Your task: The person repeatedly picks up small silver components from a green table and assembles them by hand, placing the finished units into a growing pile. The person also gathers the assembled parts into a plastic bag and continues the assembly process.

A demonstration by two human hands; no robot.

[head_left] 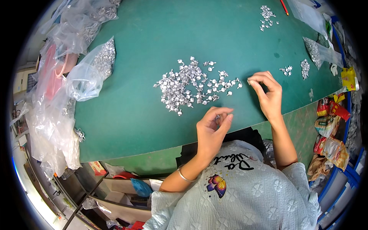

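Observation:
A loose heap of small silver metal pieces (pixel 178 86), each with a round head and a short stem, lies mid-table, thinning out toward the right. Just below its right end, my left hand (pixel 211 132) is closed, thumb and forefinger nearly meeting. Something silvery shows between its curled fingers, apparently more of these metal pieces. To the right of the heap my right hand (pixel 270 96) hovers with thumb and forefinger pinched together. Whatever may be in that pinch is too small to make out.
Clear plastic bags (pixel 86 73) of metal parts crowd the green table's (pixel 153 134) left side. Smaller piles (pixel 267 17) lie at far right and near the right edge (pixel 304 69), beside another filled bag (pixel 313 51). A red pen (pixel 284 7) lies at the back.

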